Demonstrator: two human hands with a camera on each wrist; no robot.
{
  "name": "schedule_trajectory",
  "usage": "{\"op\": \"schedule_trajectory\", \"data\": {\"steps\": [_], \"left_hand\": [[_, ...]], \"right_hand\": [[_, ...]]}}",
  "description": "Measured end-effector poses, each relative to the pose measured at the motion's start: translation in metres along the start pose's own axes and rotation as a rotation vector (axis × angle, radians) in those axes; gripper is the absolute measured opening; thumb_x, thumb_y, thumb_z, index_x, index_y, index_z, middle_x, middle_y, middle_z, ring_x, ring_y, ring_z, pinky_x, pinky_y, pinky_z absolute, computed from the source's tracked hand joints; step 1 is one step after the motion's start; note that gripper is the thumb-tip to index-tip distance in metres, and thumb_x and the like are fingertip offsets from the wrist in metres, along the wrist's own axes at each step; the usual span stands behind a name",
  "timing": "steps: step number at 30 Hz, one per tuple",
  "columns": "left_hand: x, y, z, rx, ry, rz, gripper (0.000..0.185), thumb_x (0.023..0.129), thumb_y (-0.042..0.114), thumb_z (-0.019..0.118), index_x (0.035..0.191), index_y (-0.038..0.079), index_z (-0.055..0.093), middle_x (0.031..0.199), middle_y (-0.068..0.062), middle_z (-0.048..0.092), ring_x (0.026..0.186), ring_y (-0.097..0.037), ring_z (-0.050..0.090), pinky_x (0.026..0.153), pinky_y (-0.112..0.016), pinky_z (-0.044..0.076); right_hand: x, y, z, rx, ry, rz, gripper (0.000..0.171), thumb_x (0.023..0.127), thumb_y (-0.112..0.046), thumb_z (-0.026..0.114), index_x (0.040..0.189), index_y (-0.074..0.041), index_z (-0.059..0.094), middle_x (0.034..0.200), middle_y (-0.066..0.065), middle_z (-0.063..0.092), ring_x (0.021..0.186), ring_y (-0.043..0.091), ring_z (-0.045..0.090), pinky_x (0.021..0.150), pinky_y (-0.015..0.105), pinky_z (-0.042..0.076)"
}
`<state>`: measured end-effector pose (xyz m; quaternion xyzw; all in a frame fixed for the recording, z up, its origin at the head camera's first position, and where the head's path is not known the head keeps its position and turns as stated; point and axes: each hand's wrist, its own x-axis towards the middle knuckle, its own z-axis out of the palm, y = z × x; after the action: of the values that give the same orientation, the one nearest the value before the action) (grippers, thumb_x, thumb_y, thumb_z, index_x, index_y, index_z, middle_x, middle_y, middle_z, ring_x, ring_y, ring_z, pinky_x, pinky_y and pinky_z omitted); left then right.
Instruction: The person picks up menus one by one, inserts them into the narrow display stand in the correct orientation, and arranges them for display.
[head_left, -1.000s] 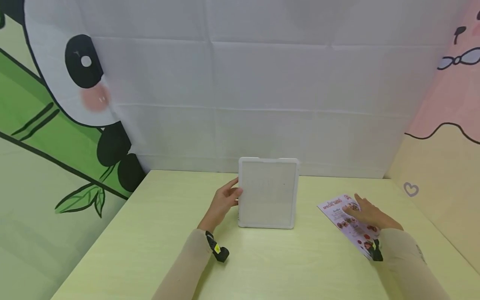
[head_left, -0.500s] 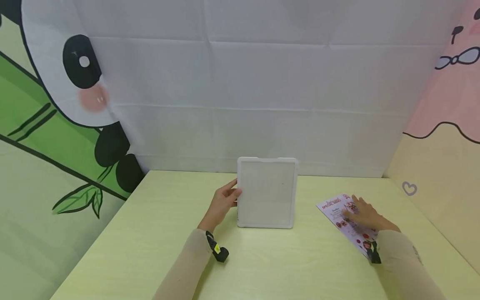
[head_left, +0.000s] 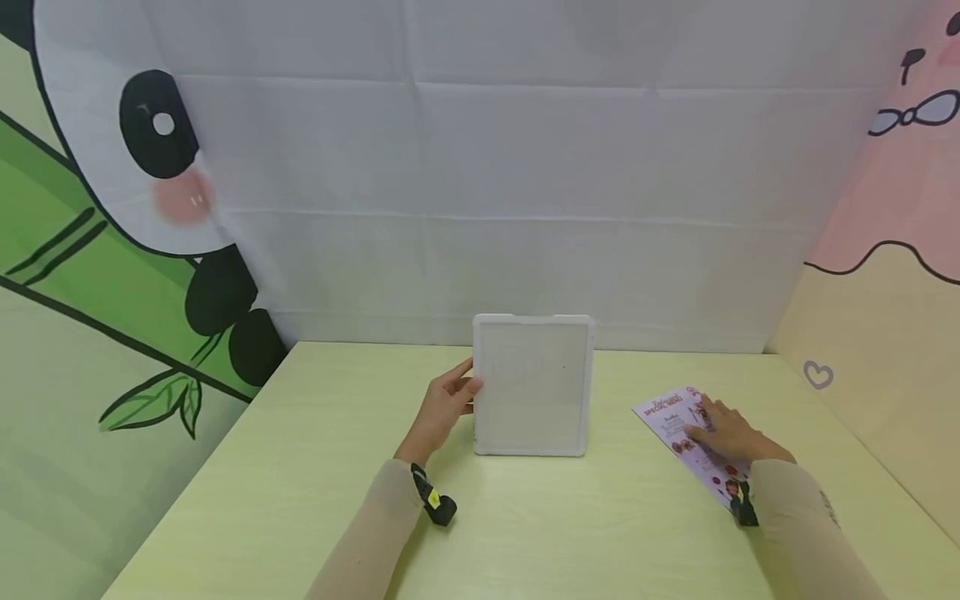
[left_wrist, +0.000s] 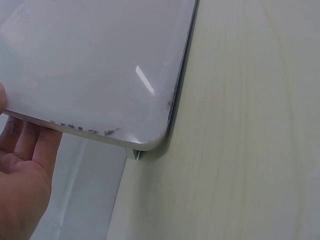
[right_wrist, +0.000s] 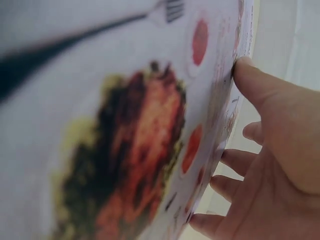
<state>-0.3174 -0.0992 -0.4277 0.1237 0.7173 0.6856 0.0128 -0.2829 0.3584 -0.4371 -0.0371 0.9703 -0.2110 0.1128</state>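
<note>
Mid-frame in the head view, the left hand [head_left: 444, 406] grips the left edge of the white board [head_left: 533, 385], fingers curled behind it, the board standing upright on the table [head_left: 300, 467]. At lower right, the right hand [head_left: 723, 433] rests on the menu flyer [head_left: 678, 425], fingers spread and pressing; its long axis runs diagonally toward the lower right, well apart from the board.
</note>
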Motion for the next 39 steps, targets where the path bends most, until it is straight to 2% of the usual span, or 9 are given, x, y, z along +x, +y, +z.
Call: {"op": "schedule_trajectory", "data": {"steps": [4, 6, 11, 15, 22, 23, 29, 30, 39], "left_hand": [[-0.001, 0.0, -0.001, 0.003, 0.001, 0.003, 0.055, 0.093, 0.026, 0.061, 0.145, 0.015, 0.044, 0.122, -0.021, 0.064, 0.101, -0.022, 0.066, 0.082, -0.039, 0.058], [-0.001, 0.0, -0.001, 0.007, 0.004, 0.001, 0.055, 0.093, 0.026, 0.06, 0.145, 0.015, 0.044, 0.122, -0.021, 0.064, 0.101, -0.022, 0.066, 0.083, -0.039, 0.058], [-0.001, 0.0, -0.001, 0.007, 0.006, -0.006, 0.055, 0.093, 0.027, 0.061, 0.145, 0.016, 0.045, 0.121, -0.02, 0.064, 0.1, -0.021, 0.066, 0.082, -0.039, 0.058], [-0.001, 0.0, -0.001, 0.0, 0.003, -0.005, 0.056, 0.093, 0.027, 0.061, 0.145, 0.016, 0.045, 0.119, -0.02, 0.065, 0.097, -0.019, 0.067, 0.081, -0.038, 0.058], [-0.002, 0.0, -0.002, -0.006, -0.008, -0.005, 0.057, 0.092, 0.028, 0.062, 0.145, 0.016, 0.046, 0.119, -0.02, 0.065, 0.097, -0.019, 0.066, 0.081, -0.038, 0.058], [-0.002, 0.0, -0.001, -0.006, -0.008, -0.004, 0.057, 0.092, 0.028, 0.061, 0.145, 0.016, 0.045, 0.119, -0.02, 0.065, 0.097, -0.019, 0.066, 0.081, -0.038, 0.058], [-0.001, 0.0, -0.002, 0.013, -0.011, -0.004, 0.055, 0.094, 0.026, 0.06, 0.145, 0.016, 0.045, 0.121, -0.02, 0.065, 0.099, -0.02, 0.066, 0.083, -0.038, 0.058], [-0.001, 0.0, -0.002, 0.018, -0.012, -0.005, 0.054, 0.094, 0.026, 0.06, 0.145, 0.016, 0.045, 0.121, -0.02, 0.064, 0.1, -0.021, 0.066, 0.083, -0.038, 0.058], [-0.002, 0.002, -0.002, 0.029, -0.013, -0.013, 0.053, 0.095, 0.022, 0.06, 0.145, 0.018, 0.045, 0.122, -0.019, 0.064, 0.103, -0.023, 0.066, 0.083, -0.038, 0.058]], "right_hand": [[0.0, 0.0, 0.0, -0.021, 0.023, -0.026, 0.088, 0.098, -0.04, 0.053, 0.143, 0.02, 0.008, 0.142, 0.049, 0.009, 0.129, 0.066, 0.011, 0.102, 0.075, 0.021], [0.001, 0.0, 0.001, -0.03, 0.043, -0.056, 0.086, 0.098, -0.036, 0.054, 0.142, 0.023, 0.009, 0.141, 0.049, 0.015, 0.127, 0.063, 0.024, 0.1, 0.071, 0.029], [0.002, 0.001, 0.002, 0.012, 0.062, -0.094, 0.087, 0.096, -0.029, 0.059, 0.14, 0.026, 0.008, 0.135, 0.048, 0.028, 0.1, 0.042, 0.053, 0.083, 0.052, 0.05], [0.003, 0.001, 0.002, 0.02, 0.062, -0.064, 0.091, 0.095, -0.032, 0.061, 0.141, 0.024, 0.008, 0.135, 0.047, 0.028, 0.095, 0.039, 0.054, 0.076, 0.046, 0.052], [0.003, 0.006, 0.003, -0.002, 0.118, -0.056, 0.091, 0.09, -0.031, 0.067, 0.142, 0.022, 0.015, 0.132, 0.046, 0.035, 0.109, 0.052, 0.049, 0.085, 0.059, 0.047], [0.011, 0.018, 0.008, -0.003, 0.137, -0.06, 0.094, 0.09, -0.039, 0.066, 0.143, 0.019, 0.015, 0.132, 0.044, 0.036, 0.111, 0.052, 0.049, 0.085, 0.06, 0.046], [0.006, 0.016, 0.002, 0.037, 0.187, -0.039, 0.078, 0.09, -0.024, 0.065, 0.141, 0.018, 0.023, 0.129, 0.044, 0.039, 0.115, 0.057, 0.044, 0.089, 0.067, 0.041], [-0.002, 0.004, -0.002, 0.051, 0.181, -0.028, 0.072, 0.088, -0.011, 0.065, 0.139, 0.019, 0.025, 0.127, 0.045, 0.04, 0.112, 0.056, 0.046, 0.088, 0.065, 0.042], [-0.001, 0.011, 0.0, 0.169, 0.202, 0.004, 0.056, 0.087, -0.001, 0.055, 0.136, 0.013, 0.032, 0.114, 0.038, 0.049, 0.087, 0.035, 0.054, 0.065, 0.041, 0.049]]}}
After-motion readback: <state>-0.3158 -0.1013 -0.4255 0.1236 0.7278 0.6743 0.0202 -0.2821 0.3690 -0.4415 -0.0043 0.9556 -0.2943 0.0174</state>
